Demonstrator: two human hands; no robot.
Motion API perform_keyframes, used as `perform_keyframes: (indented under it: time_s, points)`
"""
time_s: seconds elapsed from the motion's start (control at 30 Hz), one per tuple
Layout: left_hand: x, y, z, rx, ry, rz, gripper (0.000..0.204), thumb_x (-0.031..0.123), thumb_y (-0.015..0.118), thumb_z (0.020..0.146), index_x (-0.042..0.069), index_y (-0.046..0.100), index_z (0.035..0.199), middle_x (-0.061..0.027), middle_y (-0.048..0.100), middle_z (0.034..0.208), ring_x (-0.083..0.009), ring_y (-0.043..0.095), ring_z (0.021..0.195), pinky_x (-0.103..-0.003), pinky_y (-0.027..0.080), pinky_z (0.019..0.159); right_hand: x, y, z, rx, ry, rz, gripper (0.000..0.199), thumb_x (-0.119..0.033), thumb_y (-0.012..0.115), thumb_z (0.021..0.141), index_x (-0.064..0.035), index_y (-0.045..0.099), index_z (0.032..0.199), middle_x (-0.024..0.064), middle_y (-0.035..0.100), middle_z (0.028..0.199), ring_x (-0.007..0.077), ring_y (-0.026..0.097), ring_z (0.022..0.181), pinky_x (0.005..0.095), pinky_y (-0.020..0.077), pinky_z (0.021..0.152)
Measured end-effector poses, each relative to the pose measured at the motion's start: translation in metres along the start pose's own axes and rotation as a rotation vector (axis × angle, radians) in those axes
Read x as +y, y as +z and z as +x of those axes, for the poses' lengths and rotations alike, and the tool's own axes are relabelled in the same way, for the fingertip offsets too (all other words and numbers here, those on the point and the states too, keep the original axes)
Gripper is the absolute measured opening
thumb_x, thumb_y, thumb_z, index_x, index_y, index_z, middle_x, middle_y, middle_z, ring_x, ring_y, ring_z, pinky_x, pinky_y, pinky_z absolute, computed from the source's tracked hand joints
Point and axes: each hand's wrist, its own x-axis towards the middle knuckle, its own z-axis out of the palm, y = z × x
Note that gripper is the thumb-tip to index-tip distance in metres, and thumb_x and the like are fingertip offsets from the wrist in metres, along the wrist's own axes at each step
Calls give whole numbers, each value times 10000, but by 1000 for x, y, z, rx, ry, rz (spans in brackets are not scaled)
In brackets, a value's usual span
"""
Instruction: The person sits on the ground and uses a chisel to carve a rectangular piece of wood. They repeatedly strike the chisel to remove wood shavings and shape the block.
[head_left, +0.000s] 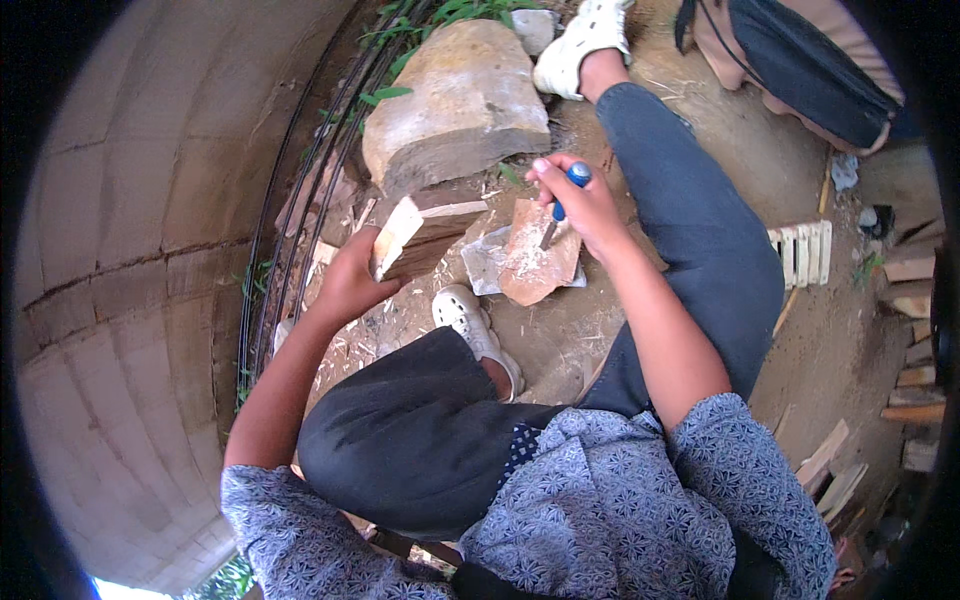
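Note:
A pale piece of wood [398, 236] is gripped upright in my left hand [355, 280], fingers behind it and thumb along its lower end. Beside it lies a brown wooden block [438, 245]. My right hand [588, 208] is closed around the blue handle of a chisel [560, 208], whose blade points down. Under the blade is a flat reddish-brown stone [537, 276] dusted with pale powder; whether the tip touches it I cannot tell. That stone rests on a grey slab [482, 262].
A large boulder [455, 100] stands beyond my hands. Black cables [300, 200] run along the curved wall [140, 250] on the left. Wood shavings litter the ground. My legs spread around the work spot. At right are a slatted white piece [803, 253], wood offcuts [840, 480] and a bag [815, 70].

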Motion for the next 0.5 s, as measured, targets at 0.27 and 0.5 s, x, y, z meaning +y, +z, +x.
perform_keyframes:
  time_s: [0.27, 0.5]
  points:
    - [14, 82, 33, -350, 251, 41, 645, 381, 865, 678, 9, 559, 1107, -217, 592, 1078, -408, 591, 1041, -471, 488, 899, 9, 0, -1, 151, -53, 108, 250, -291, 646, 975, -51, 654, 909, 11, 658, 828, 66, 599, 721, 244, 489, 681]
    - [17, 93, 36, -315, 224, -157, 754, 347, 885, 669, 17, 523, 1242, -198, 584, 1127, -370, 589, 1087, -429, 478, 938, 4, 2, 0, 130, -35, 104, 379, -305, 669, 958, -97, 538, 669, -31, 535, 585, 58, 517, 535, 253, 427, 511]
